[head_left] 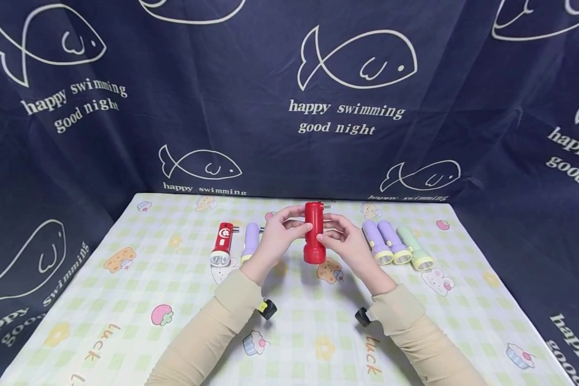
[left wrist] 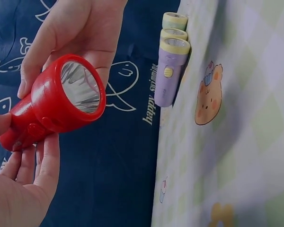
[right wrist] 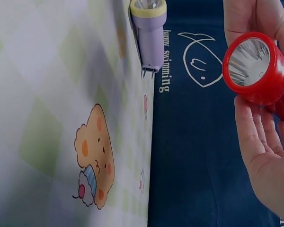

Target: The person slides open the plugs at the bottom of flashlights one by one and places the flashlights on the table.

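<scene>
Between both hands a red flashlight (head_left: 314, 236) is held upright above the table, lens end down, with plug prongs sticking out near its top. My left hand (head_left: 283, 234) pinches it from the left, thumb on the near side of the barrel. From the right, my right hand (head_left: 343, 239) grips it the same way, thumb lower down near the head. In the left wrist view the clear lens and silver reflector of the red flashlight (left wrist: 68, 94) show, with fingers around its barrel. The right wrist view shows the red flashlight's head (right wrist: 258, 68) too.
Left of the hands lie a red flashlight with a white head (head_left: 222, 244) and a purple flashlight (head_left: 252, 241), partly behind the left hand. Two purple flashlights (head_left: 377, 243) and a green one (head_left: 414, 247) lie to the right. A checked cloth (head_left: 299, 343) covers the table; a dark curtain (head_left: 251, 107) hangs behind.
</scene>
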A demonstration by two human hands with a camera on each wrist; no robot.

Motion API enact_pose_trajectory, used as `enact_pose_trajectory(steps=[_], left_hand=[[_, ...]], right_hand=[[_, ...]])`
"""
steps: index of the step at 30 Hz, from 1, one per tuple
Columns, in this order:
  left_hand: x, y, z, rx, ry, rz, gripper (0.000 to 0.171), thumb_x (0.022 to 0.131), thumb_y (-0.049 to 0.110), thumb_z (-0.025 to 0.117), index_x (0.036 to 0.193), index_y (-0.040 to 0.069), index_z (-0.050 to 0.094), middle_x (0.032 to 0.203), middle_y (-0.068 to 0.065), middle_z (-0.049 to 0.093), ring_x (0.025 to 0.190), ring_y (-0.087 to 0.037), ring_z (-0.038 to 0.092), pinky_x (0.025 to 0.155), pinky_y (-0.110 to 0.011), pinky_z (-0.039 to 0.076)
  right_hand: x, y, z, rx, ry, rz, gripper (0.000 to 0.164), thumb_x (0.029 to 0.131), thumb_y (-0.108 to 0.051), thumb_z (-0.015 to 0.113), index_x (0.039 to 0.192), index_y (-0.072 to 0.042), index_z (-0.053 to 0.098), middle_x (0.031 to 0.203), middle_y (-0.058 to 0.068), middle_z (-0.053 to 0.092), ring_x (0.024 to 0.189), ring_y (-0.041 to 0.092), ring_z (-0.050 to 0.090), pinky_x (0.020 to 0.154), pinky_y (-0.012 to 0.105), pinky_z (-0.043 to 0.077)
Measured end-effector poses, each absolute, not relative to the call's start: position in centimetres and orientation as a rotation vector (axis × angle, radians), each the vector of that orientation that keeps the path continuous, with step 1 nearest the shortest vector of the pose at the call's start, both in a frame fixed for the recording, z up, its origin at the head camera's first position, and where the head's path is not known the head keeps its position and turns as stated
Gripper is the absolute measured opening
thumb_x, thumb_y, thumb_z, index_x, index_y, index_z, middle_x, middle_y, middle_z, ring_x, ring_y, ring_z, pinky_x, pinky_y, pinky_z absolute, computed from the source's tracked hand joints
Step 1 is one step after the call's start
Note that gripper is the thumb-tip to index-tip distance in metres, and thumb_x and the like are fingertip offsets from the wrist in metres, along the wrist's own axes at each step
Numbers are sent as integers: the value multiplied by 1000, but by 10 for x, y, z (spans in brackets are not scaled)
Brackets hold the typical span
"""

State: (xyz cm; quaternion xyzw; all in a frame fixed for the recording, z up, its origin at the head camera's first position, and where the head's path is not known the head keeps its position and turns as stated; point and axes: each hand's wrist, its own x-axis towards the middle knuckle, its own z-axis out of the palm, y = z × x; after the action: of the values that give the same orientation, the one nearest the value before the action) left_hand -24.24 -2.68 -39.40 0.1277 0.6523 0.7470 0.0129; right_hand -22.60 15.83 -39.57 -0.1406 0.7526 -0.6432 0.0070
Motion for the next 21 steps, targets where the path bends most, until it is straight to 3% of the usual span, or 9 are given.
enact_pose_trajectory(steps=[5, 13, 21], left_hand=[[-242, -27, -394, 395, 2041, 2325, 41, 83, 5, 70, 122, 5, 60, 113, -13, 63, 87, -16, 66, 76, -33, 57], [-243, -27, -395, 423, 2043, 2323, 42, 84, 8, 70, 124, 6, 59, 119, -11, 62, 101, -34, 61, 79, -32, 57], [-237, -29, -390, 479, 2139, 2218, 47, 84, 9, 70, 129, 7, 56, 121, -12, 61, 103, -27, 61, 82, -31, 55]], right_hand=[[-226, 158, -395, -438, 2382, -1999, 51, 84, -8, 70, 130, -2, 49, 118, 22, 59, 91, 11, 65, 80, 22, 54], [-226, 158, -395, -440, 2381, -2026, 50, 84, -7, 70, 129, -3, 50, 117, 21, 59, 91, 11, 65, 80, 23, 54], [-228, 158, -391, -358, 2272, -2118, 51, 85, -7, 69, 131, -2, 47, 117, 21, 57, 90, 10, 66, 77, 29, 57]])
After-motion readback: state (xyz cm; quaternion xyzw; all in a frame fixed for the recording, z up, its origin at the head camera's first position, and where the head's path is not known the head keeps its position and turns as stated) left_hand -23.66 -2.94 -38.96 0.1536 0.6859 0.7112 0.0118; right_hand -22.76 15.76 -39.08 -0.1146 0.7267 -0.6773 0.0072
